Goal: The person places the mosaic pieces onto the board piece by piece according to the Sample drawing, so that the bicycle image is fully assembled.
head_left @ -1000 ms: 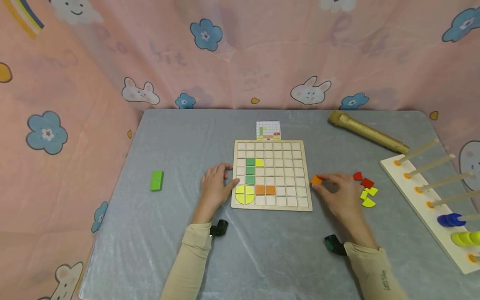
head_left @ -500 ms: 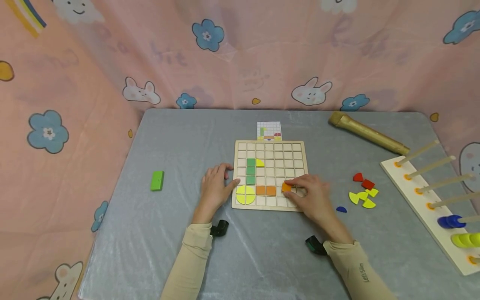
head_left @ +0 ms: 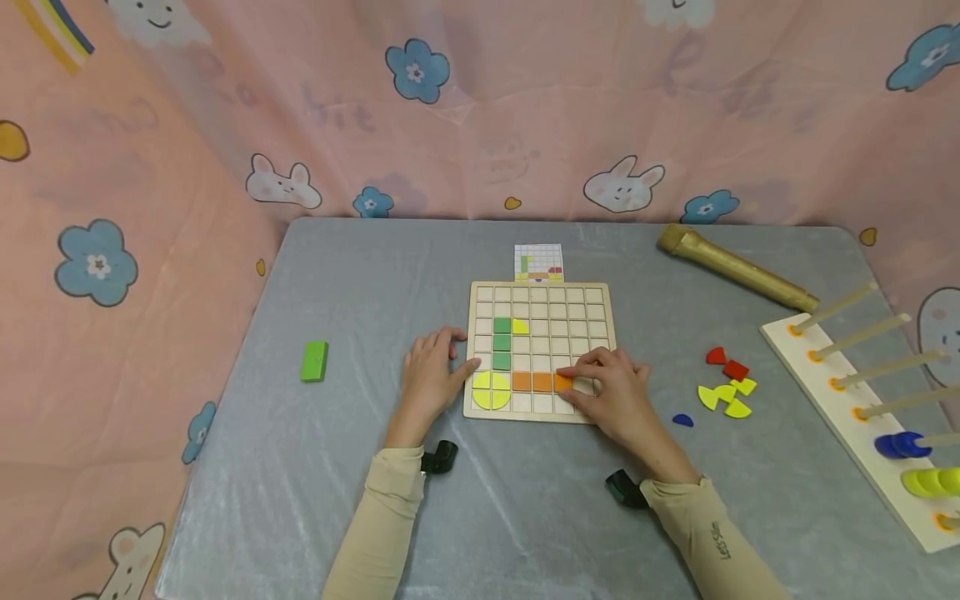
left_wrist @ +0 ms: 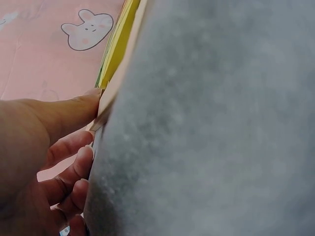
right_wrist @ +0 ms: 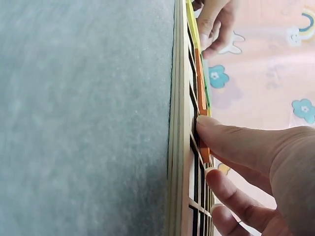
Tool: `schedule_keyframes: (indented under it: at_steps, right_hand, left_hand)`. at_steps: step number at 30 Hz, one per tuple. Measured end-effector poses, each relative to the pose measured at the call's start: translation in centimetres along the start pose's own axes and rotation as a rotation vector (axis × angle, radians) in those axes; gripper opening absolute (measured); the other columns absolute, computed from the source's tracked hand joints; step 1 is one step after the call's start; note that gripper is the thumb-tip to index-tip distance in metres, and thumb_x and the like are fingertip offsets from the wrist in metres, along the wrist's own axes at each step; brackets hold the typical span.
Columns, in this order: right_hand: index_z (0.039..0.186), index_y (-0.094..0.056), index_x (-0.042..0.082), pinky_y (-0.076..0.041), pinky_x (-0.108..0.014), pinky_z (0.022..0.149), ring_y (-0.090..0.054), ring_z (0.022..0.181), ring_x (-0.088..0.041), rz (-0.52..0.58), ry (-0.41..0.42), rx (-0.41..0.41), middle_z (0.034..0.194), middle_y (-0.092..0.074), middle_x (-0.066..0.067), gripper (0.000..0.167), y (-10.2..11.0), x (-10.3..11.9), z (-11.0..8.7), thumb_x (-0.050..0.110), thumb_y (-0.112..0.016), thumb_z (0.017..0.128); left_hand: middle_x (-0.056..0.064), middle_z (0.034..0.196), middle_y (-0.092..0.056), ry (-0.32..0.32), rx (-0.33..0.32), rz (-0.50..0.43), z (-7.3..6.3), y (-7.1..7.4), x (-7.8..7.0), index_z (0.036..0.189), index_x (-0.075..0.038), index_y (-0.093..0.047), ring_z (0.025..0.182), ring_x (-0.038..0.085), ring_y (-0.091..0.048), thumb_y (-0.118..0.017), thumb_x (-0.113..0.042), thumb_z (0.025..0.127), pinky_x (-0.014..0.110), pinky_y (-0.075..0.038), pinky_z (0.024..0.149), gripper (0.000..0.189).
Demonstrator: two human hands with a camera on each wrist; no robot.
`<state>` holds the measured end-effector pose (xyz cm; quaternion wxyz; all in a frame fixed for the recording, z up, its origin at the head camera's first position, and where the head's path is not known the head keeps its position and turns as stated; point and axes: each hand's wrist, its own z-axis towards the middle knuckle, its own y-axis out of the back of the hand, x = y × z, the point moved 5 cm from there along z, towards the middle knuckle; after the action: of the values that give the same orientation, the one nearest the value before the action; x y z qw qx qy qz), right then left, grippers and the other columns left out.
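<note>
On the grey table lies a wooden grid board (head_left: 585, 333). My right hand (head_left: 618, 396) pinches an orange square tile (head_left: 563, 382) between thumb and fingers, down at the board, in line with two orange tiles (head_left: 531, 382) to its left. My left hand (head_left: 431, 375) rests at the board's left edge, its thumb (left_wrist: 74, 110) on the rim and the other fingers loosely bent beside it. Also on the board are a column of green squares (head_left: 502, 342), one yellow quarter piece (head_left: 520, 327) and a yellow circle of quarters (head_left: 491, 390) at the lower left.
A pattern card (head_left: 537, 262) sits behind the board. To the right lie red pieces (head_left: 737, 370), yellow pieces (head_left: 738, 407) and a blue half-circle (head_left: 682, 420). Further right are a wooden peg stand (head_left: 847, 417) and a gold tube (head_left: 738, 267). A green block (head_left: 314, 362) lies left.
My right hand has carried the orange tile leftward from beside the board and lowered it next to the other two orange tiles. The left hand has stayed at the board's edge.
</note>
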<state>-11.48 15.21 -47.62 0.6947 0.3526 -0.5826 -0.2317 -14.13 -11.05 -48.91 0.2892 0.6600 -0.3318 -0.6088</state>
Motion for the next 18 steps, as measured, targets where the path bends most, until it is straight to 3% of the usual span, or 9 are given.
schedule_keyframes:
  at_steps: [18]
  right_hand:
    - [0.117,-0.082,0.007,-0.018,-0.056,0.089,-0.050,0.105,-0.036,0.001,-0.025,-0.001,0.107,-0.066,-0.014,0.035,0.07,-0.26,-0.27,0.008,-0.091,0.083]
  left_hand:
    - [0.004,0.096,-0.054,-0.001,0.004,0.004,-0.02,-0.07,-0.02,0.134,-0.013,-0.061,0.099,0.026,-0.046,-0.076,-0.032,0.099,0.040,-0.032,0.089,0.042]
